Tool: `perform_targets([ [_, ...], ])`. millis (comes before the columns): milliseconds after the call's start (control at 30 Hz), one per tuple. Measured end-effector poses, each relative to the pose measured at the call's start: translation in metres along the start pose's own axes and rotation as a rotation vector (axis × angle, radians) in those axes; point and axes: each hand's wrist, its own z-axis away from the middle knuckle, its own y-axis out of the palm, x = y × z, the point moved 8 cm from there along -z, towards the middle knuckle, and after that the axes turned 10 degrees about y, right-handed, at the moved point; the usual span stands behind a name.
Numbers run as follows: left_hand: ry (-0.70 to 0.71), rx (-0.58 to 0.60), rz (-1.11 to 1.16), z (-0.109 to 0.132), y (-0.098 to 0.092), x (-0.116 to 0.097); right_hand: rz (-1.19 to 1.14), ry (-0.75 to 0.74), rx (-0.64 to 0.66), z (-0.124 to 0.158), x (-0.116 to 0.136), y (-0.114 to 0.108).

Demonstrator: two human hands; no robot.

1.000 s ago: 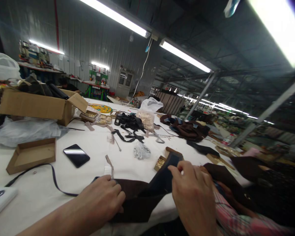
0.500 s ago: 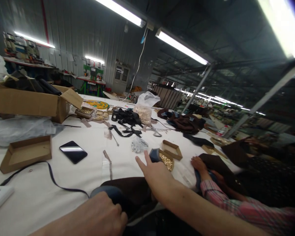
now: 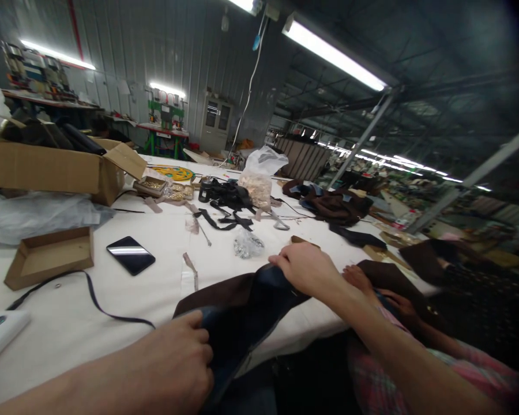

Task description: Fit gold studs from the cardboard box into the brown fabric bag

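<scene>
Two hands gripping dark, blurred fabric, cardboard box mostly hidden behind right hand

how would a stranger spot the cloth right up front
Find the near edge of the white table. There, a brown and blue cloth spans from left hand to right hand. Unlike the brown heap farther back, it shows a broad dark-blue face.

Dark fabric piece, brown at the far side, navy-blue nearer, aslant over the table edge.
</scene>
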Motion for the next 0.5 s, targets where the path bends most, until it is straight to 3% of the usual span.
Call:
perform_targets([
  [67, -0.012, 0.004, 0.085, -0.002, -0.009, -0.003, -0.035, 0.056, -0.009, -0.002, -0.012, 0.000],
  [133, -0.086, 0.000, 0.171, -0.006, -0.016, 0.006, -0.073, -0.011, -0.031, -0.001, -0.012, 0.001],
  [300, -0.372, -0.135, 0.260, -0.019, -0.028, 0.076, -0.242, -0.506, -0.114, 0.020, 0.013, -0.006],
  [400, -0.437, -0.074, 0.281, -0.029, -0.011, 0.105, -0.251, -0.662, -0.178, 0.030, 0.020, -0.017],
  [500, -0.502, 0.088, 0.306, -0.035, 0.022, 0.110, -0.344, -0.679, -0.228, 0.031, 0.016, -0.028],
])
